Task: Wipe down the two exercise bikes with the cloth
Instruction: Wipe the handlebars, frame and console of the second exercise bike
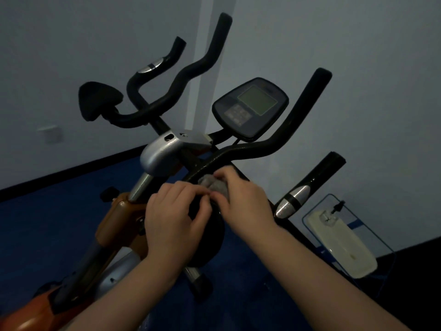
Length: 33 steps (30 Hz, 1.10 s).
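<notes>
While your right hand (243, 201) fingers are pinching the bunched grey cloth (214, 186) against the near bike's handlebar (241, 152), your left hand (176, 216) is closing on its edge; be spreading it flat, wrapping the bar.

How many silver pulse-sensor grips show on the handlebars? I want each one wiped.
2: one silver grip on the upper-left handlebar, one silver grip lower right. Others may be hidden.
</notes>
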Each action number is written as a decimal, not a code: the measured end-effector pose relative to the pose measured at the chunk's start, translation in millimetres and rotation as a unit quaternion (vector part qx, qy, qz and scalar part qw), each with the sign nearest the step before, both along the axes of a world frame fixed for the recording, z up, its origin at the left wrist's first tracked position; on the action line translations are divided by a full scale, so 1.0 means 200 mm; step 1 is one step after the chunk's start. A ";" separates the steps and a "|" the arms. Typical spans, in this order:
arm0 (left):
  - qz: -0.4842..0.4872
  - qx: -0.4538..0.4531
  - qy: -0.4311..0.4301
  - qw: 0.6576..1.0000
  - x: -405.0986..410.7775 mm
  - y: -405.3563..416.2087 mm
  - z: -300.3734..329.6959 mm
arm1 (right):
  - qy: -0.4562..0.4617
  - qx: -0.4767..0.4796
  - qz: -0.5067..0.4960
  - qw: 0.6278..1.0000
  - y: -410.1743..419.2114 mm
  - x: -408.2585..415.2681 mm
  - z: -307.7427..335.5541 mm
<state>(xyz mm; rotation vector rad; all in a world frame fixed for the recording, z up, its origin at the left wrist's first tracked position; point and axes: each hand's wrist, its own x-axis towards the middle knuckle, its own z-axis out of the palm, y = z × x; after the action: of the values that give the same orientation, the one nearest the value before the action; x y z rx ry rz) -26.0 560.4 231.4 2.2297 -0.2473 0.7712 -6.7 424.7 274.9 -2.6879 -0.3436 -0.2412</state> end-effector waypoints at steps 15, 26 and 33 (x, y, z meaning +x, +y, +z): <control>-0.023 -0.006 0.013 1.000 -0.02 0.00 0.03 | -0.022 -0.007 0.012 1.000 -0.09 -0.05 -0.02; -0.108 0.067 0.104 0.986 0.12 -0.23 0.19 | -0.248 -0.038 -0.078 0.965 -0.47 -0.14 -0.10; -0.078 0.148 0.107 0.980 0.12 -0.22 0.18 | -0.279 -0.105 -0.039 0.954 -0.66 -0.01 0.01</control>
<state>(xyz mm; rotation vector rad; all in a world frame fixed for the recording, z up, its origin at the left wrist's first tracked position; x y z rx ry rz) -1.7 515.6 266.7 2.5131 -0.4488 0.4279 -7.8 293.0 276.4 -2.7966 -0.4454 -1.0525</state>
